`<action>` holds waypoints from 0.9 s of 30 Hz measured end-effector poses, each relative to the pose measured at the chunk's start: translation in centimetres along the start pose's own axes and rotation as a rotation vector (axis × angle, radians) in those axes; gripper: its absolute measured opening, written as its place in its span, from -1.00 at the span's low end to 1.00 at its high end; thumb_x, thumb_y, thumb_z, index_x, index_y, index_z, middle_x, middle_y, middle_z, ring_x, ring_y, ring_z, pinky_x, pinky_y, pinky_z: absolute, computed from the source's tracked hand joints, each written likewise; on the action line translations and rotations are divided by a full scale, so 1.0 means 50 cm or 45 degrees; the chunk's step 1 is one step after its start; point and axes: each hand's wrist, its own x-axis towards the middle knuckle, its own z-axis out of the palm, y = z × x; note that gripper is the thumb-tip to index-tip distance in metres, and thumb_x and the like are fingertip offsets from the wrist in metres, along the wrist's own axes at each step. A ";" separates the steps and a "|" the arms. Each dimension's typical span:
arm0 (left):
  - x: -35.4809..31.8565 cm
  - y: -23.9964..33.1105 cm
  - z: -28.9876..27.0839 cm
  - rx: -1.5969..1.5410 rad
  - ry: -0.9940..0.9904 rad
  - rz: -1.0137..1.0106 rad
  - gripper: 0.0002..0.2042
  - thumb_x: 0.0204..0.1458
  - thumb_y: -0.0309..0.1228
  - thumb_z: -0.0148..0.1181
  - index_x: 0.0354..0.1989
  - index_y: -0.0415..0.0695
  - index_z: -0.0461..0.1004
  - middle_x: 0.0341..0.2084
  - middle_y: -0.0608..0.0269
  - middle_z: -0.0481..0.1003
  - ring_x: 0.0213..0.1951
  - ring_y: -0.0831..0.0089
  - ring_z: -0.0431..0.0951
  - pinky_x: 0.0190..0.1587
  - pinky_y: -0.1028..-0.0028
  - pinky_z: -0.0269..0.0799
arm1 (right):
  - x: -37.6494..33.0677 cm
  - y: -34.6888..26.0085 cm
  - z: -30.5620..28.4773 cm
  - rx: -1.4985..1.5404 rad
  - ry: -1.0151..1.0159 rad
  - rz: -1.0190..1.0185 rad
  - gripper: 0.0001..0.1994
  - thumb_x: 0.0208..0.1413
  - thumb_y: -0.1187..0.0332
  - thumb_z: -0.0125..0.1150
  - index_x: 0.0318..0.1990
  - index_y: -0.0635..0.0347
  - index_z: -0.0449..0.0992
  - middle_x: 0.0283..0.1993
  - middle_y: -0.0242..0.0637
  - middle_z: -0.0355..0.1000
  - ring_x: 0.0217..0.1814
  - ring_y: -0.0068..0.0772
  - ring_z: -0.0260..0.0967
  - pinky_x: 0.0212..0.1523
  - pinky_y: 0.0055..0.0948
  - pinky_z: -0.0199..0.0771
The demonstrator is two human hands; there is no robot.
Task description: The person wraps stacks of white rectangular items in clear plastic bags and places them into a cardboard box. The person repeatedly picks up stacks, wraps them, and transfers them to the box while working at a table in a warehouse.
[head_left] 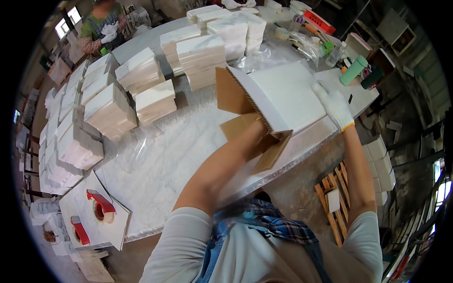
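Note:
A white cardboard box (288,94) lies on its side on the marble-topped table, its brown inner flaps spread at the open end facing left. My left forearm (226,160) reaches into that opening; the hand itself is hidden inside. Against the far right end of the box rests my right hand (334,106) in a white glove, its fingers stretched along the edge. Whether anything is inside the box cannot be seen.
Stacks of white marble tiles (200,52) line the table's far and left sides. Two red tape dispensers (100,206) lie on flat card at the near left. A green bottle (354,70) stands at the right. Beyond the table stands another person (101,28) in white gloves. A wooden pallet (334,193) lies below.

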 end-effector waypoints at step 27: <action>-0.577 -0.147 -0.201 -0.217 -0.133 0.112 -0.57 0.33 -0.20 0.22 0.19 -0.28 0.46 -0.06 0.11 0.57 -0.04 0.31 0.61 0.07 0.37 0.54 | -0.317 -0.348 -0.176 -0.192 -0.106 -1.360 -0.55 0.38 0.15 0.18 0.26 0.27 0.54 0.26 -0.18 0.52 0.20 -0.39 0.52 0.14 -0.37 0.57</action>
